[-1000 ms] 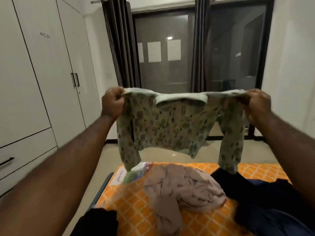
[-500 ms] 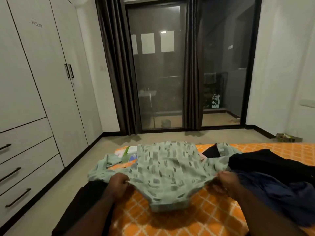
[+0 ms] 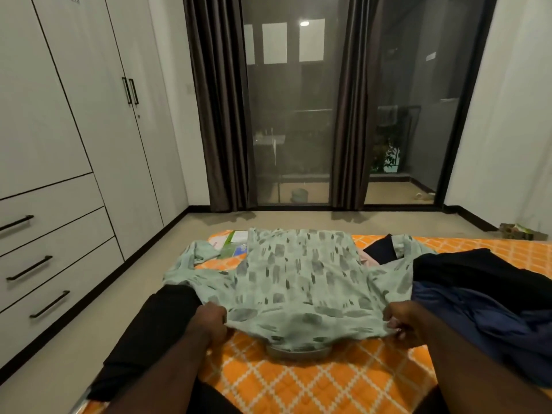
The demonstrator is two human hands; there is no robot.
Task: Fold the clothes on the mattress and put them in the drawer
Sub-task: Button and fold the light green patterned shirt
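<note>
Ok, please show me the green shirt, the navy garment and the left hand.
green shirt (image 3: 298,273): head view, middle of its body.
navy garment (image 3: 478,318): head view, its crumpled middle.
left hand (image 3: 210,320): head view, back of the hand.

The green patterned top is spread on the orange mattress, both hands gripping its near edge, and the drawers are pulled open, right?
No: the head view shows the drawers shut. The rest holds: the green patterned top lies spread on the orange mattress, left hand and right hand gripping its near edge.

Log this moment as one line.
shirt: spread on mattress | left hand: grips near edge | right hand: grips near edge | drawers: closed | folding: not begun
</note>
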